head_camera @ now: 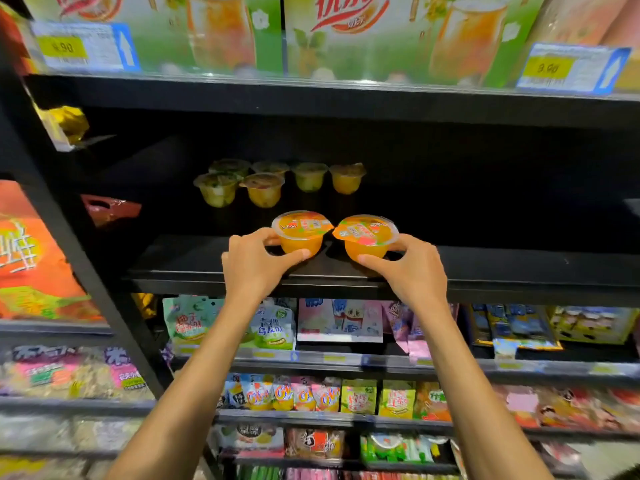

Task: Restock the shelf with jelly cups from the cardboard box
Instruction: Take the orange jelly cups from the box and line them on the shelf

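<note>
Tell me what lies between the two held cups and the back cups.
Nothing: the head view shows only bare black shelf between the held cups and the back cups.

- Two hands: the left hand (254,263) and the right hand (414,270), each curled round one cup.
- Two orange jelly cups in the grips: the left-held cup (300,233) and the right-held cup (367,237), side by side between the hands.
- Six paler jelly cups (262,189) stand beyond the grips, farther from the person (two of them stand nearer the left hand's grip).
- Two price tags above the grips: the left tag (83,46) and the right tag (571,67).
- Two green drink cartons (214,32) high above both grips.
</note>
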